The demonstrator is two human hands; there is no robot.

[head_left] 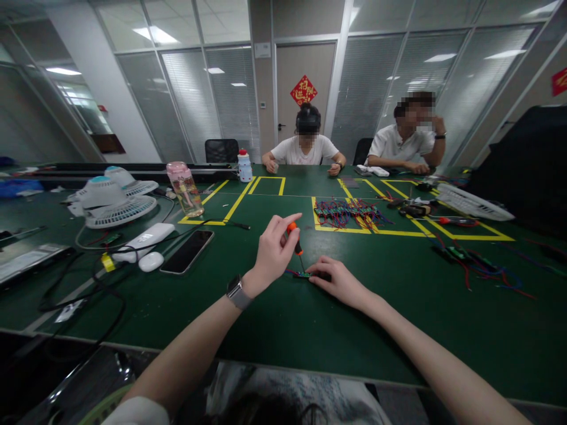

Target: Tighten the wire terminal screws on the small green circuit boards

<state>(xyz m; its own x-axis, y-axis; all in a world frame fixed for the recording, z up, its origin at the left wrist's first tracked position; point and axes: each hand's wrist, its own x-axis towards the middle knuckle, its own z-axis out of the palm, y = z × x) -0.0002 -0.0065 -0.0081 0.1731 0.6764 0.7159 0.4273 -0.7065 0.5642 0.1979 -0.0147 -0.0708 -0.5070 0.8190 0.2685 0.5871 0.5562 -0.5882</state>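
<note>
My left hand [275,248], with a watch on its wrist, is closed around the orange-and-black handle of a screwdriver [298,248]. The shaft points down, and its tip meets a small green circuit board [302,274] lying on the green table. My right hand [339,280] rests on the table with its fingertips pressed on the board's right end, holding it. Wires run out from the board's left end. Fingers partly cover the handle and the right end of the board.
A pile of wired circuit boards [349,212] lies beyond, within yellow tape. More wired boards [465,257] are at right. Leftward are a phone [188,252], a power bank [144,241], a bottle [185,190], fans [116,203] and cables. Two people sit across the table.
</note>
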